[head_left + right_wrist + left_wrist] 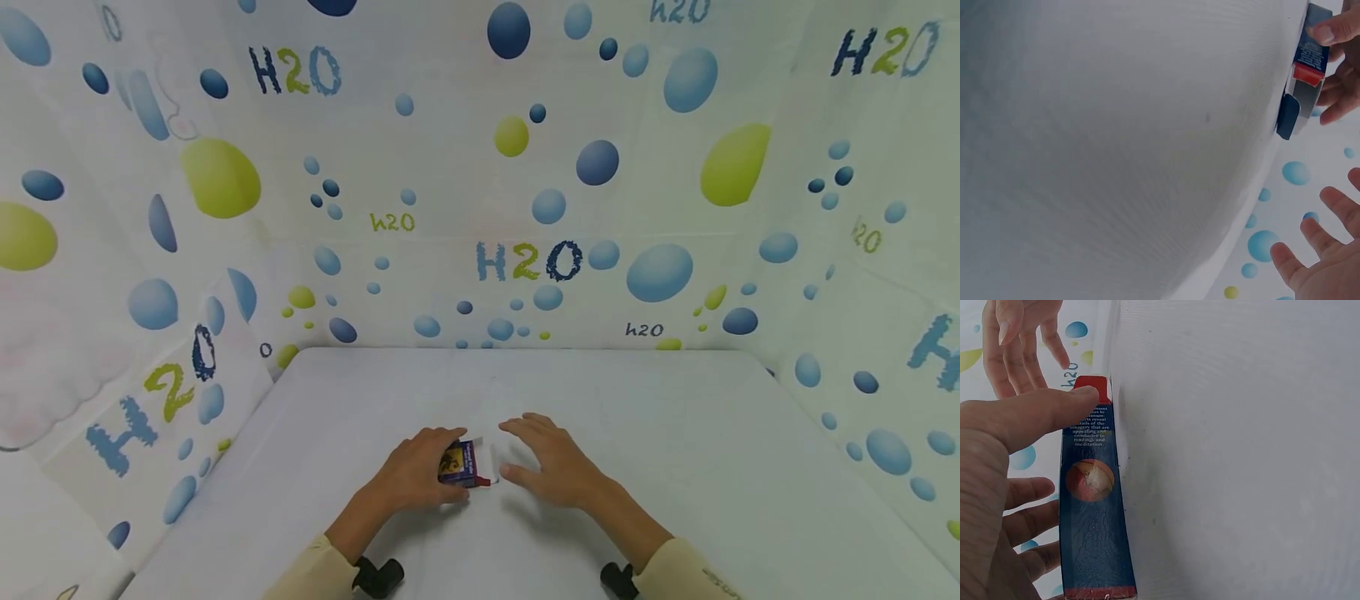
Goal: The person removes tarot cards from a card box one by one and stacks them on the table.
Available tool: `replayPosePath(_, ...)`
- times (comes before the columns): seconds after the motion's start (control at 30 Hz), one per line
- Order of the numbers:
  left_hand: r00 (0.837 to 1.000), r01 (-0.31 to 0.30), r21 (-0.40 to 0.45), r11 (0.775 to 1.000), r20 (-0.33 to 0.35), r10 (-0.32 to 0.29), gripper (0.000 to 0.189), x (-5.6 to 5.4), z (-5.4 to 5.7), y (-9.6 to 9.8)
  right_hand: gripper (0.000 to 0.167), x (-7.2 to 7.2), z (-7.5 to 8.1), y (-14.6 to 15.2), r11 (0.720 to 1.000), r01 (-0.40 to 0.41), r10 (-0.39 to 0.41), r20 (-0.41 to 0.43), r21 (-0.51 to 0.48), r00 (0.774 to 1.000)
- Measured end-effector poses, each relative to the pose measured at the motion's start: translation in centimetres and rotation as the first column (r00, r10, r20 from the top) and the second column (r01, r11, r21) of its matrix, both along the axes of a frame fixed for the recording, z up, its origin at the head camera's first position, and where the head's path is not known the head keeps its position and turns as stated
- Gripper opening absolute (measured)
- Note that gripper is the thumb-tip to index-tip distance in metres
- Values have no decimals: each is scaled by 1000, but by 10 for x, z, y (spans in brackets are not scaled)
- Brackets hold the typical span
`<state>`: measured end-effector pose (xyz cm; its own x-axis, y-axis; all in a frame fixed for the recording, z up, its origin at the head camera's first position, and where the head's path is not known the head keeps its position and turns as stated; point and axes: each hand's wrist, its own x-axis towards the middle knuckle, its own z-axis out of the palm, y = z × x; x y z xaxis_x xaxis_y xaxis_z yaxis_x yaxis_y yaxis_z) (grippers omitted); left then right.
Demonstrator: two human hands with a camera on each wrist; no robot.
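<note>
A small dark blue card box (459, 463) with red edges and a coloured picture lies on the white table, its right end opened and a white flap sticking out. My left hand (415, 472) holds the box from the left, thumb on the near side and fingers on the far side. In the left wrist view, the thumb rests by the red end of the box (1092, 531), below which are printed text and a round picture. My right hand (553, 468) hovers just right of the opened end, fingers spread and holding nothing. The right wrist view shows a dark flap (1288, 116) hanging out; the box's contents cannot be made out.
The white table (675, 467) spreads out around both hands. Behind it and at both sides hangs a white sheet (450, 150) printed with blue and green drops and H2O lettering. Dark wrist devices (380, 577) are at both sleeves.
</note>
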<state>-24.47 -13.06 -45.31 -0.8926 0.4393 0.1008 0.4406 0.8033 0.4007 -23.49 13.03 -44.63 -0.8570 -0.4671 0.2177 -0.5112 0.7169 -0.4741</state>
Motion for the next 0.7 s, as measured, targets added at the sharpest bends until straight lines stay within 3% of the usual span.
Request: replayPosePath(0.7, 1000, -6, 7, 1000, 15, 6, 77, -5, -3, 1, 54, -2, 3, -10, 999, -3, 2, 24, 35, 1000)
